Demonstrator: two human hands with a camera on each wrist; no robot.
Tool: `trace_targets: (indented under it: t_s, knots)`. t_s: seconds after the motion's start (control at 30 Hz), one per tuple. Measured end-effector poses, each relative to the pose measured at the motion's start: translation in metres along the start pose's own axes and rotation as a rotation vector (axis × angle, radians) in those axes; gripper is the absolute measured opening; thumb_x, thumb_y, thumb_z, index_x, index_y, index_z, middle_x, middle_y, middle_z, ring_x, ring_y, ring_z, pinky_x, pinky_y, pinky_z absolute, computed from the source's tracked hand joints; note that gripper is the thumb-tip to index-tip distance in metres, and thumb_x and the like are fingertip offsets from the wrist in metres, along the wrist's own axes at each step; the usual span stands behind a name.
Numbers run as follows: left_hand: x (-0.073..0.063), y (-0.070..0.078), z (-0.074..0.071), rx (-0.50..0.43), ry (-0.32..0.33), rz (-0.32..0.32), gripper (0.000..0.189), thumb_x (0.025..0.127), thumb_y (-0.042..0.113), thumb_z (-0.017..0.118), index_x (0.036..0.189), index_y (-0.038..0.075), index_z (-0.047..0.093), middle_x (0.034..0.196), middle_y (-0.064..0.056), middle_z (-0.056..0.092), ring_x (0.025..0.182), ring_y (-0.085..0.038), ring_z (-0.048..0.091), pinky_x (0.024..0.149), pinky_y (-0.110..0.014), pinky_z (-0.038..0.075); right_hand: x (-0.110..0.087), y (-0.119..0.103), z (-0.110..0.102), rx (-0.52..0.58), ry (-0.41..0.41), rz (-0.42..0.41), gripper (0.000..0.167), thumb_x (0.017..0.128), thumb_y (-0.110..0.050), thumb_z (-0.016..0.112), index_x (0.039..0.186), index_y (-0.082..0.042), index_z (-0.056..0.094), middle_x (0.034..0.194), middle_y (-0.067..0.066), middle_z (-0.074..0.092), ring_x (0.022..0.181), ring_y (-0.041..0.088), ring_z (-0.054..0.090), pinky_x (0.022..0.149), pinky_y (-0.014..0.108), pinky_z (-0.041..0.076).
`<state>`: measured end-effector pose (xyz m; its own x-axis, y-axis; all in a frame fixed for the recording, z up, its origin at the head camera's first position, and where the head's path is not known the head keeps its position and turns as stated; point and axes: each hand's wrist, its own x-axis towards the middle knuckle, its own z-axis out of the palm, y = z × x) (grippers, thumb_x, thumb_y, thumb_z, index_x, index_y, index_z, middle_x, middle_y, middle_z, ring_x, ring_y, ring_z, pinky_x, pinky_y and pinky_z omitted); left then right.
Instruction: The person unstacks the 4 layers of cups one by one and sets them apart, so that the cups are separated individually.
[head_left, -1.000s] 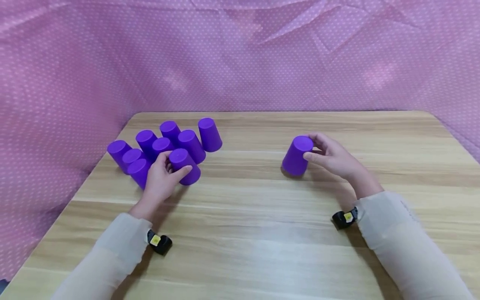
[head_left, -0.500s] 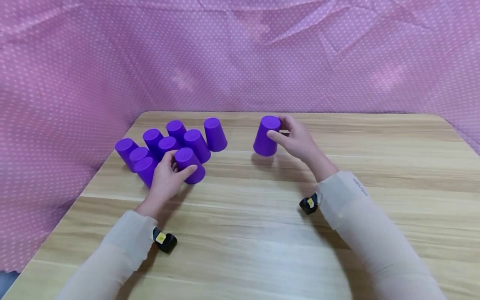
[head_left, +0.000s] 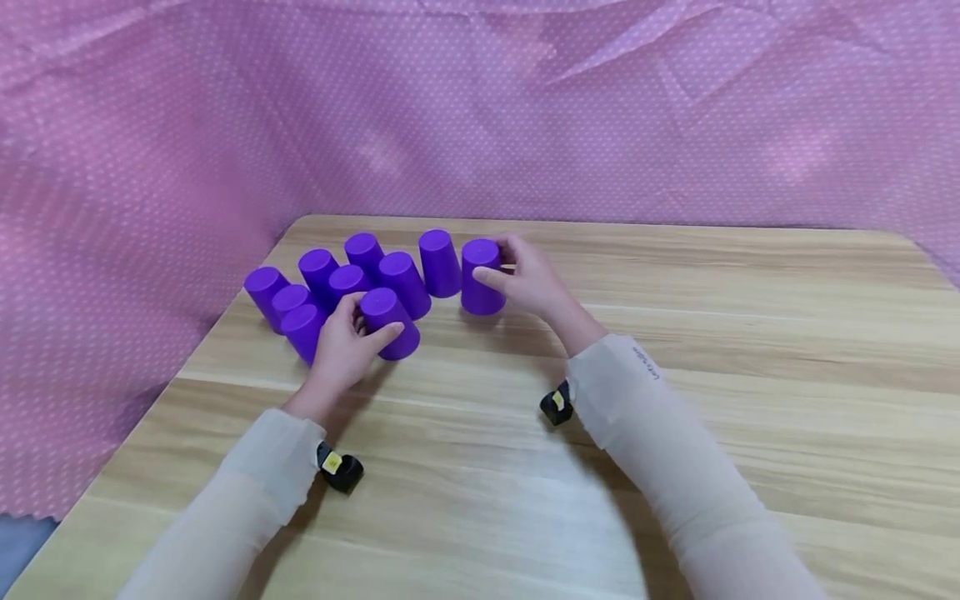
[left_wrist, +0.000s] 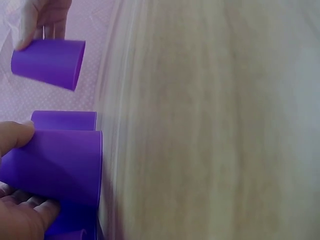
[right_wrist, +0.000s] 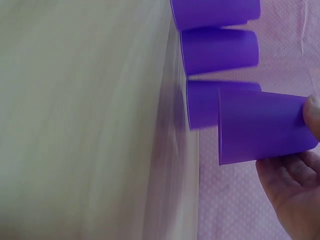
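Note:
Purple plastic cups stand upside down, bases up, in a cluster at the table's left. At the cluster's front corner my left hand (head_left: 341, 346) grips one purple cup (head_left: 393, 332) between thumb and fingers; its rim appears to rest on the table. My right hand (head_left: 542, 287) holds another purple cup (right_wrist: 267, 127) by its upper part. That cup hangs a little above the table, just right of the rearmost right cup (head_left: 440, 265), and partly overlaps it in the right wrist view. Cups left of my left hand are partly hidden behind it.
Several other upside-down cups (head_left: 262, 292) stand close together behind and left of my left hand. The wooden table (head_left: 750, 350) stretches to the right and front. Pink dotted cloth (head_left: 585, 108) hangs behind it and at the left. A small black device (head_left: 341, 471) sits at each wrist.
My right hand has carried its cup leftward from the table's middle right to beside the cluster, lifting it off the surface. My left hand keeps its grip in place; the head view has shifted slightly.

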<state>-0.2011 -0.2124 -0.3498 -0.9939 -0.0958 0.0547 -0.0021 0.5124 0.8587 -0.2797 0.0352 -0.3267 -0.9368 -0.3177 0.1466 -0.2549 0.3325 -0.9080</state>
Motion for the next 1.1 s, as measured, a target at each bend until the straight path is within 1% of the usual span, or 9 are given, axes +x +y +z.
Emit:
trace_targets:
  t_s: [0.27, 0.47, 0.63, 0.83, 1.1]
  knots:
    - [0.001, -0.001, 0.0, -0.002, 0.005, -0.009, 0.06, 0.082, 0.019, 0.07, 0.129, 0.0, 0.038, 0.133, -0.018, 0.048, 0.129, -0.028, 0.042, 0.109, -0.036, 0.034, 0.008, -0.008, 0.032, 0.014, 0.001, 0.026, 0.047, 0.084, -0.019, 0.069, 0.125, -0.006, 0.051, 0.119, 0.011, 0.06, 0.111, 0.024, 0.055, 0.096, 0.034, 0.047]
    - [0.0, 0.0, 0.0, -0.006, -0.01, -0.012, 0.059, 0.083, 0.018, 0.069, 0.129, -0.001, 0.038, 0.133, -0.018, 0.048, 0.128, -0.028, 0.043, 0.108, -0.036, 0.036, 0.014, -0.009, 0.047, -0.011, -0.013, 0.039, 0.048, 0.083, -0.019, 0.07, 0.125, -0.005, 0.052, 0.119, 0.012, 0.06, 0.112, 0.024, 0.056, 0.097, 0.034, 0.046]
    - [0.001, 0.0, 0.001, -0.015, -0.003, -0.01, 0.058, 0.083, 0.017, 0.07, 0.129, 0.0, 0.038, 0.133, -0.018, 0.048, 0.128, -0.028, 0.043, 0.108, -0.036, 0.036, 0.017, -0.007, 0.053, 0.003, -0.014, 0.042, 0.046, 0.082, -0.018, 0.07, 0.123, -0.005, 0.053, 0.118, 0.011, 0.061, 0.11, 0.023, 0.057, 0.097, 0.034, 0.046]
    - [0.001, 0.001, 0.001, -0.031, 0.005, -0.011, 0.058, 0.082, 0.016, 0.07, 0.128, 0.0, 0.039, 0.133, -0.018, 0.048, 0.129, -0.027, 0.041, 0.11, -0.035, 0.033, 0.018, -0.005, 0.055, 0.001, -0.02, 0.045, 0.044, 0.082, -0.017, 0.071, 0.122, -0.007, 0.054, 0.118, 0.01, 0.061, 0.111, 0.023, 0.056, 0.098, 0.035, 0.045]
    - [0.001, 0.001, 0.0, -0.021, -0.002, -0.039, 0.059, 0.083, 0.019, 0.07, 0.129, 0.001, 0.038, 0.134, -0.016, 0.048, 0.129, -0.027, 0.041, 0.109, -0.036, 0.034, 0.018, -0.003, 0.056, -0.016, -0.029, 0.053, 0.046, 0.082, -0.019, 0.071, 0.124, -0.008, 0.053, 0.119, 0.01, 0.06, 0.112, 0.023, 0.055, 0.099, 0.034, 0.045]
